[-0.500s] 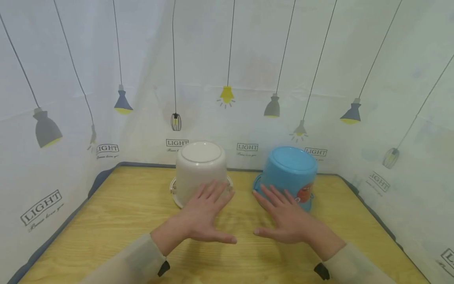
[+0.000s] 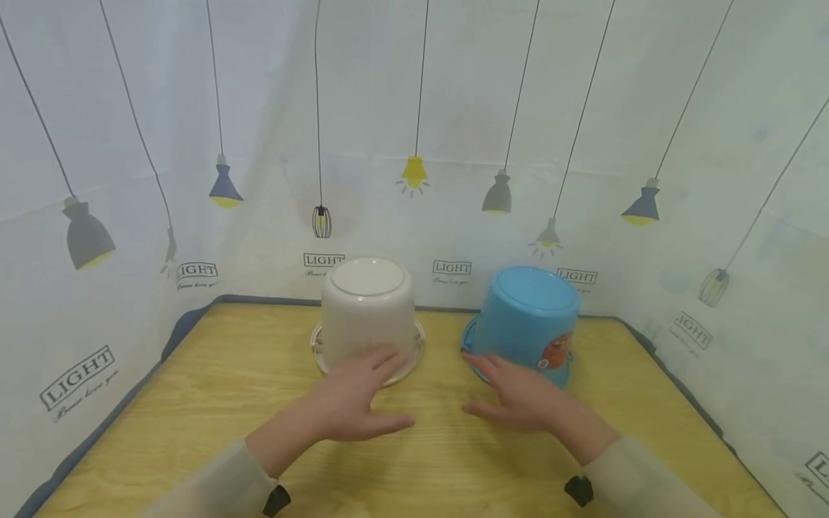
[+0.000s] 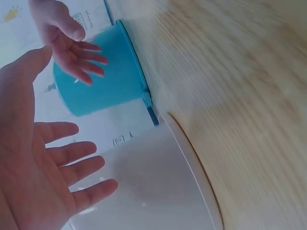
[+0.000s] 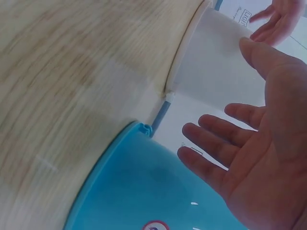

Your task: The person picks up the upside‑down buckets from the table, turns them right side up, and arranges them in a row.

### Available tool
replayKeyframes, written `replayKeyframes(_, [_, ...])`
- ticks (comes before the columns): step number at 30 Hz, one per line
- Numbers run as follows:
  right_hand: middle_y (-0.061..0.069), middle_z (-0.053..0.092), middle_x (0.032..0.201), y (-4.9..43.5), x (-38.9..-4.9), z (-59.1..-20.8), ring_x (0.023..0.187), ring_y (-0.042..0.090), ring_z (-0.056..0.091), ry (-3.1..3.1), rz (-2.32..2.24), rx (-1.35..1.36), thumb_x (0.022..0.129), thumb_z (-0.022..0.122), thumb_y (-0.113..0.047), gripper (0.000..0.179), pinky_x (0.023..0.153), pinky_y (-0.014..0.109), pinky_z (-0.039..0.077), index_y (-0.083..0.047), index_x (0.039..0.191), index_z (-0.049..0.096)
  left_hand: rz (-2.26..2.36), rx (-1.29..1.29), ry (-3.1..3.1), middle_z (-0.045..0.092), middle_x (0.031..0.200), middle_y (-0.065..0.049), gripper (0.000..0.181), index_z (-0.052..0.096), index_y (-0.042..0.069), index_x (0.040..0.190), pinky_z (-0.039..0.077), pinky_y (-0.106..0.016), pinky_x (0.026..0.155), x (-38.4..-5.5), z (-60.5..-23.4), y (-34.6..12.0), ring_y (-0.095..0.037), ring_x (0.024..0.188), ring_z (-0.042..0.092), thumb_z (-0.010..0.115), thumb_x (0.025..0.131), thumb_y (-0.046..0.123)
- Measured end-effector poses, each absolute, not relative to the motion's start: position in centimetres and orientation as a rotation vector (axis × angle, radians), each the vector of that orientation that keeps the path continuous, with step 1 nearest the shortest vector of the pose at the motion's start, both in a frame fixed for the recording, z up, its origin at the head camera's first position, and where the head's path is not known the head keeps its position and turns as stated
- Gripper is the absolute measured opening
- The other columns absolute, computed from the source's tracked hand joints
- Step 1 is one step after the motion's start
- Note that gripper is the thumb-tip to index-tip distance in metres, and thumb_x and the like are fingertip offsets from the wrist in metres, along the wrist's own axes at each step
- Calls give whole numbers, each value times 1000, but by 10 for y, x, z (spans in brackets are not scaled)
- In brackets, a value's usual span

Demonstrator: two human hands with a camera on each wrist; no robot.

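Two buckets stand upside down at the back of the wooden table, a white bucket (image 2: 368,316) on the left and a blue bucket (image 2: 527,316) with a red label on the right. My left hand (image 2: 346,399) hovers in front of the white bucket, fingers extended and thumb spread to the right. In front of the blue bucket is my right hand (image 2: 524,396), its thumb pointing left. Both wrist views show empty palms and loosely spread fingers. The left wrist view has the white bucket (image 3: 153,182) beyond the fingertips; the right wrist view has the blue bucket (image 4: 153,187) below the fingers.
The wooden table (image 2: 214,403) has a dark blue edge. A pale curtain (image 2: 453,93) printed with hanging lamps and the word LIGHT encloses the back and sides. Side handles lie at the buckets' rims near the tabletop.
Both hands have tilted, so their fingers look foreshortened and sit lower against the buckets. The left hand has shifted slightly left. The buckets have stayed where they were.
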State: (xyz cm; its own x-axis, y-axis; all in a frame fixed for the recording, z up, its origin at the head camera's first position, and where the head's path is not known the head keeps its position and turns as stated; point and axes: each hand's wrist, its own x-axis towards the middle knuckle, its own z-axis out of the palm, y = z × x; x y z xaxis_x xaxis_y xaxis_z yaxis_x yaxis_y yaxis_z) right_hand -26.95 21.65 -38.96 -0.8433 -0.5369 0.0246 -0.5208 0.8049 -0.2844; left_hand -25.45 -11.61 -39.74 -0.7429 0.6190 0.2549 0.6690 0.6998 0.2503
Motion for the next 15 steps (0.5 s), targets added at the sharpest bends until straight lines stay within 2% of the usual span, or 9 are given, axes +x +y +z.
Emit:
replayKeyframes(9, [22, 48, 169, 195, -288, -396, 152, 45, 53, 2861, -504, -778, 105, 69, -58, 81, 124, 65, 47, -17, 169, 42, -575, -865, -2863, 53, 168, -13, 88, 53, 12, 162, 50, -61, 122, -251, -405, -164, -38, 151, 55, 71, 98, 70])
replayKeyframes(15, [19, 45, 173, 177, -302, -398, 158, 43, 47, 2832, -496, -725, 105, 70, -56, 79, 128, 64, 42, -18, 169, 43, -555, -701, -2938, 56, 164, -19, 90, 54, 12, 161, 54, -66, 115, -257, -410, -194, -44, 147, 59, 69, 97, 73])
